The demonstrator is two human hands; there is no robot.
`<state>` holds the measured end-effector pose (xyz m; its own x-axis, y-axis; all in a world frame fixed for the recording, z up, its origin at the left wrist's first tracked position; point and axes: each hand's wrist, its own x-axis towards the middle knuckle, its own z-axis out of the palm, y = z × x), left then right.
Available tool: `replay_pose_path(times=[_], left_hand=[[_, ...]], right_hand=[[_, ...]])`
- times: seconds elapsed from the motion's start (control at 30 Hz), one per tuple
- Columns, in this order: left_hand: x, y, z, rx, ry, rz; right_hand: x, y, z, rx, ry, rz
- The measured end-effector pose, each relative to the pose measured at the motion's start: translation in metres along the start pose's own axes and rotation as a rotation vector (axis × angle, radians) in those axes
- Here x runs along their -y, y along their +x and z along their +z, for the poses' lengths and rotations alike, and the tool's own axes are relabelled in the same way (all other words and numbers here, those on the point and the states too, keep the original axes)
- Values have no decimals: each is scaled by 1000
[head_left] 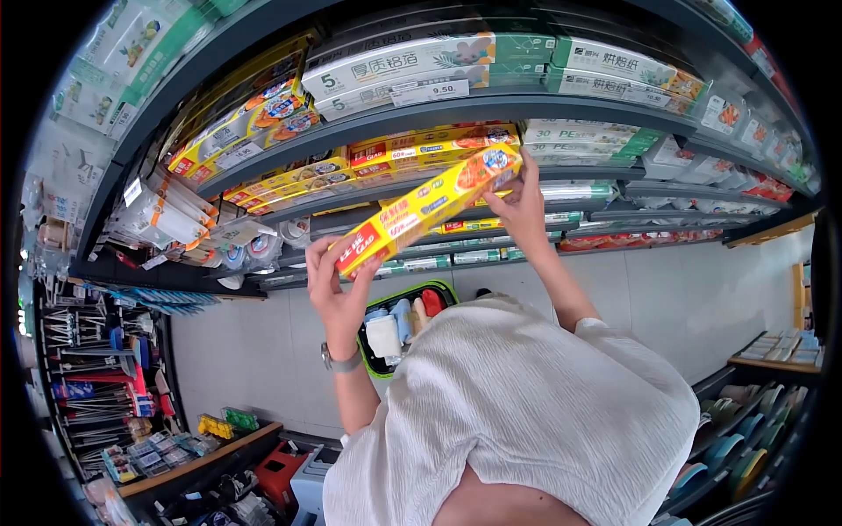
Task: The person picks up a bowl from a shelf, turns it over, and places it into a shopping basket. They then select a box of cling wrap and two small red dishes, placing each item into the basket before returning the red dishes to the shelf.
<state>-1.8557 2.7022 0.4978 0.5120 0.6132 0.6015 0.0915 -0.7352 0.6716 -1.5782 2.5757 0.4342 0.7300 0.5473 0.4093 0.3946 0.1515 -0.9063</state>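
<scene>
A long yellow GLAD cling wrap box (430,210) is held up in front of the shelves, tilted with its right end higher. My left hand (338,279) grips its lower left end, the thumb on the near face. Around the upper right end, the fingers of my right hand (520,206) are closed. Similar yellow cling wrap boxes (395,151) lie on the shelf just behind it. A black shopping basket with a green rim (450,285) sits on the floor below my hands, with white, blue and red items inside, partly hidden by my body.
White foil boxes (399,70) line the upper shelf, with a price tag (430,91) on its edge. Packaged goods hang at the left (167,210). Grey tiled floor (254,351) runs along the aisle. Bowls and dishes (737,438) stand on a rack at lower right.
</scene>
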Motion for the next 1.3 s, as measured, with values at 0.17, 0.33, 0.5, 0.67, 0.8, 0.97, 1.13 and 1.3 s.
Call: replay_pose_path(times=[0.17,0.33,0.5,0.67,0.8,0.97,1.13,1.3], left_hand=[[6,-65,-12,-206,-217,-394],[31,-104,-6,-447,-288,-907],[44,-125,-16,-550,-352,-880],[28,-125,-32,-612,-456,-747],[26,-136,-42,-629,-389,-700],[30,-150,-45,-679,-396,-690],[34,-159,-46,-736,-421,-748],[34,-161,-45,-790,-376,-774]], right_hand=[[-29,-36,20,43,478,305],[-20,-60,45,249,489,688],[-7,-61,59,420,515,636],[9,-51,70,545,558,523],[7,-51,76,545,466,546],[3,-55,80,535,500,593],[1,-59,86,526,504,658],[10,-58,92,543,425,664]])
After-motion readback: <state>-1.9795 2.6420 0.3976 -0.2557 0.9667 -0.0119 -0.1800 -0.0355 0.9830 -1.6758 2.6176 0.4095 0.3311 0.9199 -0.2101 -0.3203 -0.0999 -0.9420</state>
